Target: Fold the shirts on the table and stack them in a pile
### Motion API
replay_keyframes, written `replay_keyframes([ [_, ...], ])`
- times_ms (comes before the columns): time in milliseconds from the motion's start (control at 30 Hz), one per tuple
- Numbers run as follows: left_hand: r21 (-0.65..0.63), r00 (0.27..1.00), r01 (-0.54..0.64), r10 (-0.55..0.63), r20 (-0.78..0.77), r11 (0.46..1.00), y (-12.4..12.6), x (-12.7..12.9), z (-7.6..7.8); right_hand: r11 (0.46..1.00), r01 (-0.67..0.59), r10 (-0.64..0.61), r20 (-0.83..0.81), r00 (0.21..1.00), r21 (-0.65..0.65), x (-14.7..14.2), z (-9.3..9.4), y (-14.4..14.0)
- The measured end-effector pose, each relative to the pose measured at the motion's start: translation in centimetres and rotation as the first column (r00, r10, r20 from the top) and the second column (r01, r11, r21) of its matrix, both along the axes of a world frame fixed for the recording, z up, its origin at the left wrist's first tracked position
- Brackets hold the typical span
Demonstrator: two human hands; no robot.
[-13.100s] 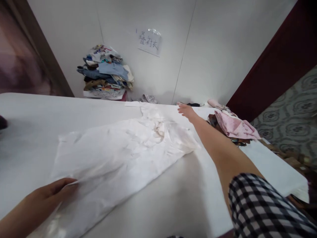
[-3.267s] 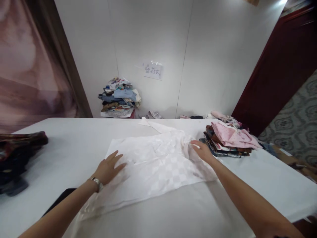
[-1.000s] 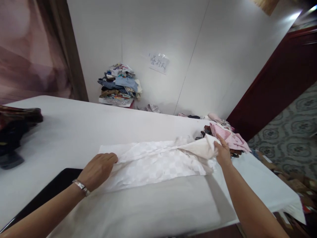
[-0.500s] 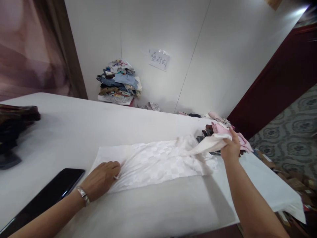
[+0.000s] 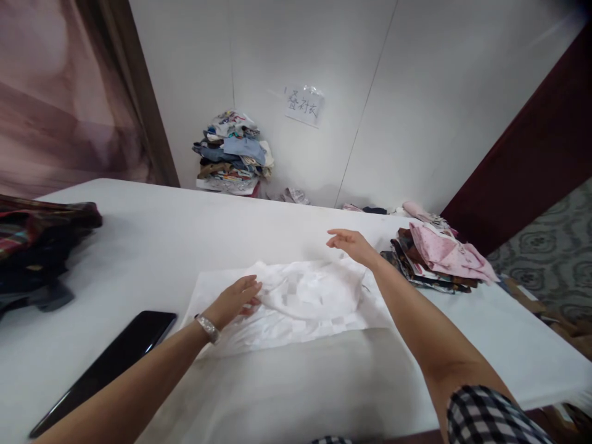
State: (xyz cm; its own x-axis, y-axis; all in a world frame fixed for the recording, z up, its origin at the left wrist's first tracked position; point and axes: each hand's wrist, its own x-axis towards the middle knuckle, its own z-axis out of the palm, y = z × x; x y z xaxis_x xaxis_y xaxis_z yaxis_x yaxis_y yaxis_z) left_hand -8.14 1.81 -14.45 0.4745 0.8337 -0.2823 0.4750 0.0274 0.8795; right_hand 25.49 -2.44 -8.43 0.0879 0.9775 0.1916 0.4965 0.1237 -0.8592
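A white shirt with a faint check pattern lies crumpled in a long strip across the table, its right part gathered in a loose heap. My left hand is at the shirt's left part, fingers loosely bent and apart, gripping nothing; whether the fingertips touch the cloth is hard to tell. Above the far right edge of the shirt, my right hand hovers with fingers stretched to the left and nothing in them.
On the white table lie a black phone near my left forearm, dark plaid clothes at left, and a folded stack with a pink garment on top at right. Behind stands a tall clothes pile below a handwritten sign.
My right hand has let go of the white cloth it held up at right and moved left. That cloth now lies on the shirt. My left hand has shifted right and loosened.
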Motion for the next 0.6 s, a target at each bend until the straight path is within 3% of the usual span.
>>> replay_keyframes([
  [67, 0.285, 0.992, 0.051, -0.016, -0.124, 0.957, 0.6, 0.1, -0.7, 0.990, 0.143, -0.139, 0.174, 0.975, -0.011, 2.5, -2.1, -0.9],
  [133, 0.612, 0.970, 0.173, -0.028, -0.240, 0.772, 1.7, 0.5, -1.0, 0.973, 0.232, -0.219, 0.337, 0.916, 0.003, 4.9, -3.8, -1.8],
  [167, 0.705, 0.953, 0.249, -0.039, -0.300, 0.664, 2.4, 0.9, -1.0, 0.968, 0.252, -0.234, 0.386, 0.892, 0.006, 6.0, -4.4, -2.2],
  [200, 0.737, 0.928, 0.327, -0.054, -0.368, 0.592, 3.1, 1.5, -1.0, 0.965, 0.263, -0.239, 0.413, 0.879, 0.000, 7.0, -5.0, -2.4],
  [233, 0.716, 0.893, 0.405, -0.078, -0.443, 0.568, 3.7, 2.1, -1.0, 0.963, 0.271, -0.241, 0.423, 0.874, -0.012, 7.8, -5.4, -2.5],
  [333, 0.567, 0.780, 0.563, -0.159, -0.606, 0.601, 5.0, 3.8, -0.9, 0.961, 0.271, -0.219, 0.433, 0.874, -0.061, 9.6, -6.2, -2.2],
  [433, 0.556, 0.723, 0.646, -0.184, -0.666, 0.524, 5.3, 4.6, -0.8, 0.966, 0.232, -0.160, 0.440, 0.884, -0.115, 10.9, -6.9, -1.4],
  [500, 0.583, 0.718, 0.665, -0.185, -0.671, 0.466, 5.2, 4.5, -0.3, 0.966, 0.218, -0.137, 0.438, 0.888, -0.140, 11.6, -7.2, -0.9],
  [600, 0.653, 0.785, 0.604, -0.203, -0.585, 0.457, 5.1, 3.6, 1.4, 0.961, 0.233, -0.152, 0.423, 0.893, -0.148, 12.7, -7.3, -0.6],
])
